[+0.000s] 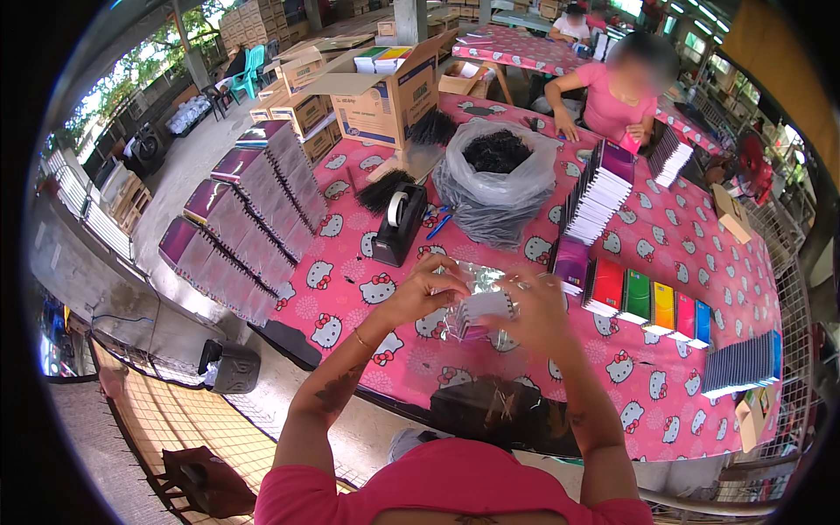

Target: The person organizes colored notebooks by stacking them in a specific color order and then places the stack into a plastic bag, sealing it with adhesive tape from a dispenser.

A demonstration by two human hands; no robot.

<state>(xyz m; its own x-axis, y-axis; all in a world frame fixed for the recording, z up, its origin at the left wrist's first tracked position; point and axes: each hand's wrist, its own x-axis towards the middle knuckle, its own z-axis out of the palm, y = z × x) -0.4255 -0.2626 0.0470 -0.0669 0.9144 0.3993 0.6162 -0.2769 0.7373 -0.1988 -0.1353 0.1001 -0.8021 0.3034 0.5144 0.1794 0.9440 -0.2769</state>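
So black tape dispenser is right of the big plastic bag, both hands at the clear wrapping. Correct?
No: the head view shows the black tape dispenser left of the big plastic bag. The rest holds: left hand and right hand are at the clear wrapping.

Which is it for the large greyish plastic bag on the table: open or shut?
Open: the plastic bag has its mouth spread wide, with black contents showing inside.

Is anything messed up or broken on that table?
Maybe the pink tablecloth: near its closest edge, a dark patch breaks up the cat pattern. It could be torn or covered; I can't tell which.
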